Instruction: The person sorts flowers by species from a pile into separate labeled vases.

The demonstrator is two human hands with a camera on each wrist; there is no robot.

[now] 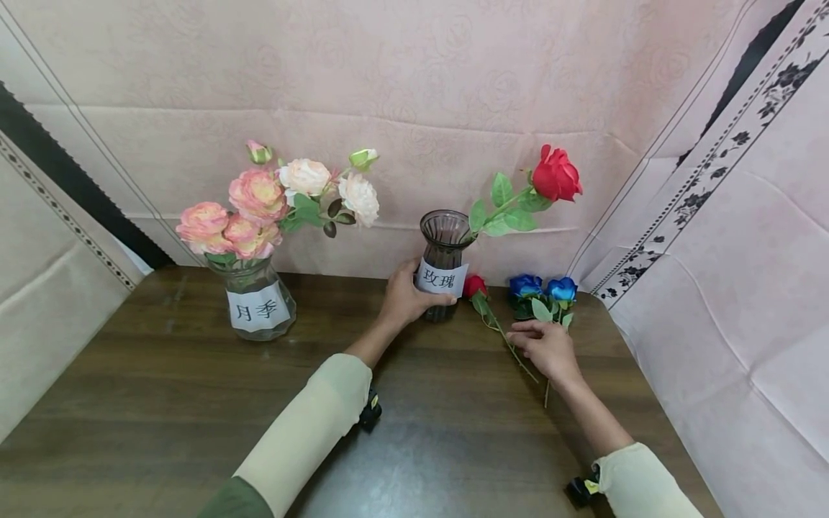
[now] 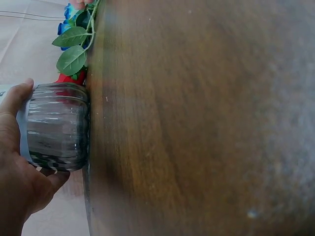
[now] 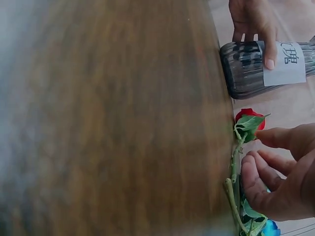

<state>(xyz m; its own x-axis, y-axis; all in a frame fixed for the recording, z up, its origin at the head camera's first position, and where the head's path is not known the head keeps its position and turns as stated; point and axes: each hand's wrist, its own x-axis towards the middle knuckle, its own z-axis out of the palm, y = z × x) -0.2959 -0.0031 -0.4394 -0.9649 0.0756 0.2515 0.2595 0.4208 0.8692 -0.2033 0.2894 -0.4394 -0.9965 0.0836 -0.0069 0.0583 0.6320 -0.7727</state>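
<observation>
Wooden table (image 1: 414,453): left hand (image 1: 411,296) grips dark vase (image 1: 443,253); red rose (image 1: 475,285) lies between vase and right hand (image 1: 549,350), fingers parted.

The right vase (image 1: 444,253) is smoky grey, its rose (image 1: 555,175) red, the far-right roses (image 1: 560,289) blue, the tabletop (image 1: 447,424) brown, wood-grained.

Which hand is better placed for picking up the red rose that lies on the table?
Probably the right hand. It hovers close to the lying red rose and appears to hold nothing, while the left hand grips the dark vase.
</observation>
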